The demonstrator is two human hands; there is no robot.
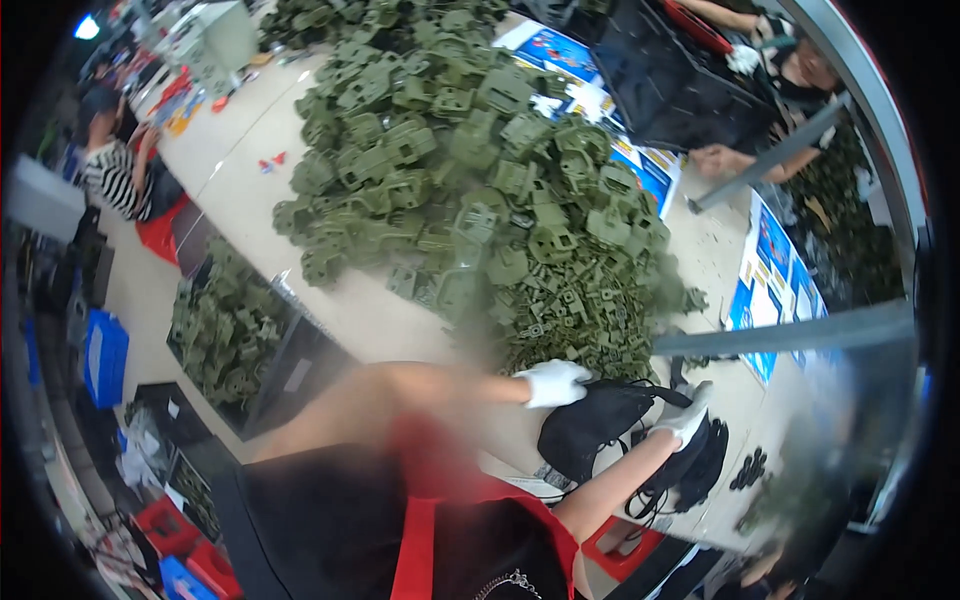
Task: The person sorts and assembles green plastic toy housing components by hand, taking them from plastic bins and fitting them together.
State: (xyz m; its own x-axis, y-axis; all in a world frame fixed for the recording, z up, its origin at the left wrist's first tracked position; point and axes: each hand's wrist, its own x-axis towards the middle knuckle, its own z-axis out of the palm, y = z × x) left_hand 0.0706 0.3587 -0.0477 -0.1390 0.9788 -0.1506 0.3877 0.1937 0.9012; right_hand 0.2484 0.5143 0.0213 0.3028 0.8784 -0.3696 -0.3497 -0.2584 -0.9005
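Observation:
A black fabric bag (590,425) with straps and thin cords lies at the near right edge of the table. My left hand (558,384), in a white glove, closes on the bag's upper left edge; its fingertips are partly hidden. Also white-gloved, my right hand (688,418) grips the bag's right side by a strap. Just beyond my left hand spreads a heap of small dark-green plastic parts (585,310). Behind it rises a larger pile of green moulded plastic pieces (440,150).
A black crate of green parts (225,330) stands at left. A grey metal bar (790,335) crosses on the right, near blue printed sheets (770,260). Another person handles a large black tray (680,85) at far right; a person in stripes (120,175) sits far left.

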